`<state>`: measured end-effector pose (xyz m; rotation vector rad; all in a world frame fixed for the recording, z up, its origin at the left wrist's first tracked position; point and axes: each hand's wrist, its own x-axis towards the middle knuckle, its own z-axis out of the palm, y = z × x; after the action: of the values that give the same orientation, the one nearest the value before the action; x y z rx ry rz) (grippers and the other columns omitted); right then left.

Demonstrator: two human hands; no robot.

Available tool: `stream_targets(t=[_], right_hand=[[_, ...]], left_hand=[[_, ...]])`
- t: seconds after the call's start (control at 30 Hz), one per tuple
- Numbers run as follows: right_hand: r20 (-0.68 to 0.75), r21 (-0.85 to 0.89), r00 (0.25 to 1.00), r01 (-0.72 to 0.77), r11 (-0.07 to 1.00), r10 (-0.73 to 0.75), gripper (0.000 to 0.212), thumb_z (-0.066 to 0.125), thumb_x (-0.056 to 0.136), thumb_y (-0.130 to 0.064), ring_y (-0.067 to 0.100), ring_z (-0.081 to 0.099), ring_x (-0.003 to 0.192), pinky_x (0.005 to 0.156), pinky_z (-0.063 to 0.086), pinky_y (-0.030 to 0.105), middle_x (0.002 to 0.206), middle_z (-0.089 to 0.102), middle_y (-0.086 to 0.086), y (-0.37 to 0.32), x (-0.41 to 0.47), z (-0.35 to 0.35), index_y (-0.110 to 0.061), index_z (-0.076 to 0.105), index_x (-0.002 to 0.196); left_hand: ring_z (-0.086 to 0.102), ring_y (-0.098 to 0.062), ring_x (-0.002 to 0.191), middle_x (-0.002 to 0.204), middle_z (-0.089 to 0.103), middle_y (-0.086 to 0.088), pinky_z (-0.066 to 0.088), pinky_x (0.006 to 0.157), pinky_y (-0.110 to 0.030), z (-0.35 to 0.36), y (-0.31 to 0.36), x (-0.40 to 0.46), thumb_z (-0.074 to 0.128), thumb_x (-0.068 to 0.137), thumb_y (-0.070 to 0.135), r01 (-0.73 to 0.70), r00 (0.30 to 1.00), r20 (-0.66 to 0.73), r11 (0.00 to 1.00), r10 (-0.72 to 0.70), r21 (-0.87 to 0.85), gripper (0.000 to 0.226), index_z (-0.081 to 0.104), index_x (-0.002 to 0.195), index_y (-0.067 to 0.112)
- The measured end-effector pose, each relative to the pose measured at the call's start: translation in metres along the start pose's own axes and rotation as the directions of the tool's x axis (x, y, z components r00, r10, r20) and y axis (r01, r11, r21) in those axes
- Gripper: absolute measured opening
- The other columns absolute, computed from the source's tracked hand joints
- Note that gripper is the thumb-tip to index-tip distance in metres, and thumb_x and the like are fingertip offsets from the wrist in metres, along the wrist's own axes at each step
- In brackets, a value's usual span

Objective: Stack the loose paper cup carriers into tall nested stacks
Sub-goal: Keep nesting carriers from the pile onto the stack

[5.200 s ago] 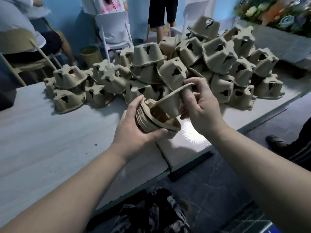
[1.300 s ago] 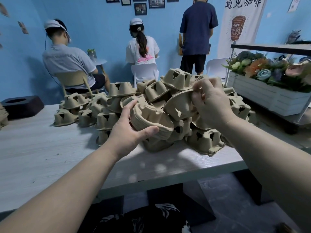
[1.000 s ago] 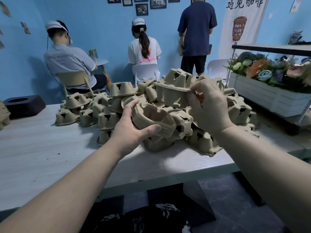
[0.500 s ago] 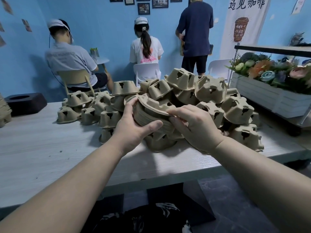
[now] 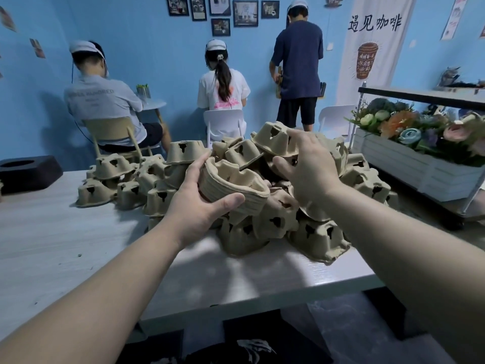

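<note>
My left hand (image 5: 194, 206) grips a nested stack of brown pulp cup carriers (image 5: 236, 185), tilted with its open side up, just above the grey table (image 5: 52, 245). A large pile of loose carriers (image 5: 315, 232) lies upside down behind and to the right of the stack. My right hand (image 5: 312, 169) reaches into the top of that pile. Its fingers curl over one loose carrier (image 5: 273, 139) and its thumb sits under the carrier's rim.
More loose carriers (image 5: 105, 179) spread to the left of the pile. A black block (image 5: 29, 172) sits at the table's far left. A white crate of flowers (image 5: 420, 164) stands on a cart to the right. Three people work with their backs turned beyond the table.
My right hand nested a carrier into the stack, pressed it down, then lifted off and moved up and right to a carrier at the top of the pile. The left hand kept hold of the stack.
</note>
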<state>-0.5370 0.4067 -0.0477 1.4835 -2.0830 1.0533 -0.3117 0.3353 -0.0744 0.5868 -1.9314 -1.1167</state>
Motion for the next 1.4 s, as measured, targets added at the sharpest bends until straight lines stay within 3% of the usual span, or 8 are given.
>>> stream_targets(t=[0.13, 0.3, 0.5, 0.6, 0.7, 0.93, 1.2, 1.4], right_hand=[[0.094, 0.001, 0.991, -0.091, 0.996, 0.09, 0.079, 0.069, 0.083, -0.04, 0.023, 0.032, 0.135, 0.11, 0.025, 0.032, 0.147, 0.036, 0.008, 0.009, 0.032, 0.007, -0.014, 0.03, 0.146], [0.252, -0.016, 0.965, -0.064, 0.998, 0.066, 0.096, 0.078, 0.071, -0.036, 0.022, 0.03, 0.137, 0.109, 0.031, 0.035, 0.15, 0.03, 0.006, 0.011, 0.05, 0.018, -0.019, 0.023, 0.149], [0.159, -0.104, 0.987, 0.005, 0.995, 0.012, 0.071, 0.073, 0.074, -0.025, 0.029, 0.038, 0.126, 0.103, 0.036, 0.039, 0.139, 0.041, 0.005, 0.018, 0.044, 0.025, -0.023, 0.041, 0.137], [0.056, -0.102, 0.997, 0.065, 0.993, -0.06, 0.041, 0.071, 0.076, -0.019, 0.03, 0.042, 0.118, 0.097, 0.038, 0.037, 0.13, 0.046, 0.009, 0.021, 0.038, 0.024, -0.016, 0.057, 0.115], [0.017, -0.127, 0.994, 0.112, 0.986, -0.111, 0.019, 0.07, 0.076, -0.015, 0.033, 0.045, 0.109, 0.089, 0.038, 0.035, 0.118, 0.051, 0.012, 0.023, 0.031, 0.025, -0.011, 0.064, 0.094], [0.039, -0.248, 0.991, 0.135, 0.959, -0.129, 0.015, 0.066, 0.084, -0.016, 0.037, 0.044, 0.108, 0.086, 0.042, 0.041, 0.112, 0.053, 0.015, 0.02, 0.031, 0.027, -0.005, 0.071, 0.092], [-0.179, -0.011, 0.97, 0.163, 0.987, -0.162, 0.007, 0.071, 0.079, -0.009, 0.034, 0.057, 0.08, 0.068, 0.04, 0.031, 0.086, 0.061, 0.015, 0.011, 0.028, 0.013, -0.003, 0.069, 0.081], [-0.247, 0.127, 0.962, 0.155, 0.98, -0.12, 0.007, 0.069, 0.082, -0.014, 0.026, 0.061, 0.077, 0.07, 0.049, 0.036, 0.085, 0.065, 0.007, -0.002, 0.009, -0.004, -0.007, 0.068, 0.083]], left_hand=[[0.054, 0.013, 0.113, 0.132, 0.053, 0.021, 0.043, 0.094, -0.009, 0.001, -0.003, 0.005, 0.08, 0.047, 0.056, -0.008, 1.0, 0.001, 1.0, 0.008, -0.019, 0.087, 0.033, 0.12, 0.063], [0.055, 0.016, 0.108, 0.129, 0.052, 0.024, 0.043, 0.084, -0.004, 0.0, -0.002, 0.009, 0.08, 0.047, 0.054, -0.007, 1.0, 0.017, 0.999, 0.008, -0.039, 0.087, 0.034, 0.12, 0.061], [0.057, 0.008, 0.113, 0.131, 0.056, 0.019, 0.045, 0.09, -0.009, -0.003, -0.004, 0.014, 0.081, 0.047, 0.055, -0.015, 1.0, 0.019, 1.0, 0.015, -0.01, 0.086, 0.036, 0.121, 0.062], [0.057, 0.005, 0.116, 0.133, 0.056, 0.018, 0.045, 0.097, -0.015, -0.004, -0.007, 0.015, 0.081, 0.047, 0.057, -0.015, 1.0, 0.016, 1.0, 0.015, -0.001, 0.087, 0.035, 0.122, 0.063], [0.056, 0.011, 0.112, 0.131, 0.054, 0.022, 0.043, 0.093, -0.008, -0.003, -0.006, 0.015, 0.08, 0.047, 0.058, -0.011, 1.0, 0.016, 1.0, 0.011, 0.0, 0.086, 0.035, 0.12, 0.064], [0.055, 0.016, 0.11, 0.131, 0.052, 0.022, 0.042, 0.087, -0.003, -0.002, -0.003, 0.014, 0.079, 0.048, 0.055, -0.023, 1.0, 0.02, 0.999, 0.024, -0.029, 0.087, 0.033, 0.121, 0.061], [0.052, 0.021, 0.108, 0.131, 0.05, 0.023, 0.04, 0.084, 0.0, -0.003, -0.004, 0.01, 0.082, 0.057, 0.039, -0.031, 0.999, 0.019, 0.999, 0.031, -0.008, 0.083, 0.033, 0.12, 0.062], [0.052, 0.019, 0.109, 0.129, 0.051, 0.028, 0.04, 0.088, -0.001, -0.003, -0.004, 0.007, 0.08, 0.047, 0.057, -0.034, 0.999, 0.013, 0.999, 0.033, 0.004, 0.086, 0.033, 0.118, 0.067]])
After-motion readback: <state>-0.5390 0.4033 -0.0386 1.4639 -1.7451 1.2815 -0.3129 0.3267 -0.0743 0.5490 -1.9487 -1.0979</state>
